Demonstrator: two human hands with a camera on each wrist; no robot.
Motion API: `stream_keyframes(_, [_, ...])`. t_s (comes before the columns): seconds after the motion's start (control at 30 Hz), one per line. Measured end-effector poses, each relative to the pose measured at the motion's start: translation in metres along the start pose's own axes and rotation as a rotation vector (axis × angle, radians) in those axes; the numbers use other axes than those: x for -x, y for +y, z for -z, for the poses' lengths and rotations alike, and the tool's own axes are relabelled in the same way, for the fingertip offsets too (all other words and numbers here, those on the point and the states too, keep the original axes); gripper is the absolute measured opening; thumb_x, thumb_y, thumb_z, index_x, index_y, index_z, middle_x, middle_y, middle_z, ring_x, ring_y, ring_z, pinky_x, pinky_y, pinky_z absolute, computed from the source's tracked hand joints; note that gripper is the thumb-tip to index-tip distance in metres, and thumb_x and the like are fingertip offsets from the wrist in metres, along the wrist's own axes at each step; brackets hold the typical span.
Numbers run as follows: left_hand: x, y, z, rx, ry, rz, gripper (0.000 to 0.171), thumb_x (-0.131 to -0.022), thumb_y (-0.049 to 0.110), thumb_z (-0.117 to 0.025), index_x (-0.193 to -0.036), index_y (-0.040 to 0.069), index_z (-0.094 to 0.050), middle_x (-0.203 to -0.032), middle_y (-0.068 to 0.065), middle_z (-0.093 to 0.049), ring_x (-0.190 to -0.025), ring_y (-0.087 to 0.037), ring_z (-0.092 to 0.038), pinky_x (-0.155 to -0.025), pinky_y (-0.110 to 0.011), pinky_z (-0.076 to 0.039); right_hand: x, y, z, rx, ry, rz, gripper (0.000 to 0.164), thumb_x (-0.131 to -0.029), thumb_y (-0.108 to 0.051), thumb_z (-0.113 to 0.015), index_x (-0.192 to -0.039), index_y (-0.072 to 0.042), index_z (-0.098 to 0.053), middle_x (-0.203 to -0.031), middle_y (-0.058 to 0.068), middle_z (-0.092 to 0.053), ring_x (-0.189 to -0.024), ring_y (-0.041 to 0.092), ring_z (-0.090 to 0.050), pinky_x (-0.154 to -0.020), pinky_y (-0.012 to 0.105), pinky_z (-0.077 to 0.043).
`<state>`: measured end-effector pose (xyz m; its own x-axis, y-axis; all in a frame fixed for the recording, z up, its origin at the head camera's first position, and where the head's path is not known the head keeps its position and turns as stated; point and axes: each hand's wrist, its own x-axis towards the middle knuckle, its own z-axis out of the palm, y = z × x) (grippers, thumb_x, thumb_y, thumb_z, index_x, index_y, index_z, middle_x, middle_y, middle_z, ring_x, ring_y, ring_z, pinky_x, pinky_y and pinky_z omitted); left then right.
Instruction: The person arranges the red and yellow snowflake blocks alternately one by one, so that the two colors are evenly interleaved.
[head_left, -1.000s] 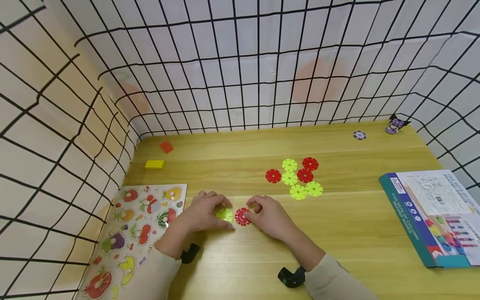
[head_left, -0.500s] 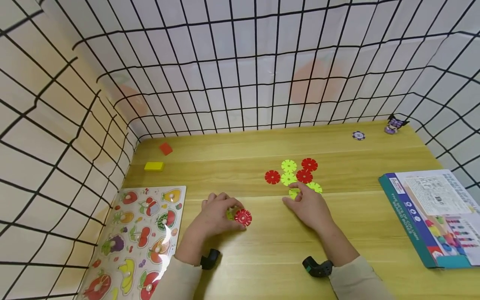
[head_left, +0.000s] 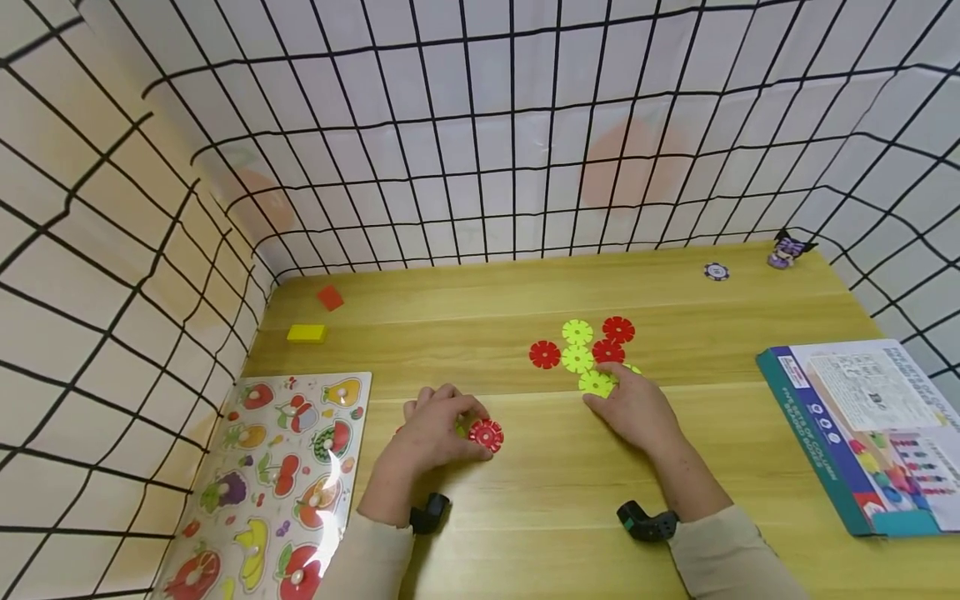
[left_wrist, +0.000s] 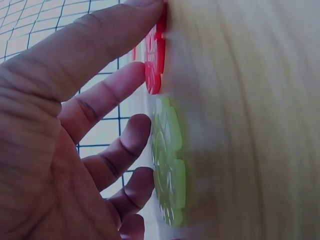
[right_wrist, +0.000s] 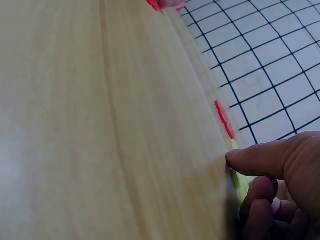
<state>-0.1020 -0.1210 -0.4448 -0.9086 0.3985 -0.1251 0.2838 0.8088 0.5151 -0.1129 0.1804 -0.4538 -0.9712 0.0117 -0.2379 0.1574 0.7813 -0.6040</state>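
Note:
My left hand (head_left: 435, 429) pinches the edges of a red snowflake disc (head_left: 487, 435) between thumb and index finger, flat on the table. A yellow-green snowflake disc (left_wrist: 169, 160) lies beside it under the curved fingers, mostly hidden from the head view. A sliver of red (head_left: 399, 429) shows behind the left hand. Over the group at centre right, my right hand (head_left: 637, 408) has its thumb and index finger apart, by a yellow-green snowflake disc (head_left: 596, 383). Another yellow-green disc (head_left: 634, 368) is mostly covered by that hand. Whether the right hand touches either disc, I cannot tell.
More discs lie behind: a red one (head_left: 544, 354), other reds, and two yellow-green ones. A fruit puzzle board (head_left: 262, 467) is at left, a boxed toy (head_left: 862, 433) at right. A yellow block (head_left: 307, 333), orange piece (head_left: 330, 297), chip (head_left: 716, 272) and figurine (head_left: 787, 250) stand farther back.
The left hand has shifted right from the yellow-green disc to the red one. The right hand has left the red disc, moved up and right to the group, then slightly farther right.

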Motion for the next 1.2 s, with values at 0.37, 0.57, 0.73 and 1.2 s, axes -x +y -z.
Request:
stream_keyframes(0.37, [-0.005, 0.003, 0.000, 0.004, -0.035, 0.006, 0.042, -0.060, 0.047, -0.083, -0.095, 0.033, -0.065, -0.101, 0.008, -0.053, -0.091, -0.018, -0.039, -0.080, -0.043, -0.025, -0.003, 0.003, 0.001, -0.013, -0.004, -0.011, 0.056, -0.077, -0.044, -0.071, -0.119, -0.015, -0.048, -0.072, 0.007, -0.052, -0.062, 0.021, -0.048, -0.056, 0.032, -0.037])
stream_keyframes(0.57, [-0.008, 0.003, 0.004, -0.014, -0.080, -0.012, 0.041, -0.060, 0.045, -0.084, -0.094, 0.033, -0.063, -0.099, 0.009, -0.053, -0.090, -0.017, -0.039, -0.078, -0.041, -0.023, -0.001, 0.004, -0.003, -0.036, 0.027, 0.008, 0.050, -0.077, -0.043, -0.072, -0.113, -0.019, -0.048, -0.067, 0.007, -0.047, -0.054, 0.021, -0.042, -0.049, 0.031, -0.032])
stream_keyframes(0.73, [-0.009, 0.002, 0.006, -0.013, -0.095, -0.026, 0.042, -0.059, 0.045, -0.084, -0.093, 0.032, -0.063, -0.099, 0.009, -0.053, -0.091, -0.016, -0.039, -0.076, -0.039, -0.023, 0.003, 0.005, -0.005, -0.104, 0.096, 0.045, 0.040, -0.079, -0.037, -0.072, -0.107, -0.019, -0.052, -0.075, 0.007, -0.047, -0.060, 0.021, -0.042, -0.052, 0.032, -0.034])
stream_keyframes(1.2, [-0.011, 0.002, 0.005, 0.020, -0.093, -0.048, 0.042, -0.058, 0.045, -0.084, -0.092, 0.031, -0.063, -0.097, 0.010, -0.053, -0.091, -0.014, -0.040, -0.077, -0.039, -0.023, 0.011, 0.000, -0.012, -0.522, -0.020, -0.015, 0.028, -0.087, -0.027, -0.066, -0.109, -0.014, -0.054, -0.088, 0.014, -0.056, -0.065, 0.024, -0.064, -0.058, 0.033, -0.053])
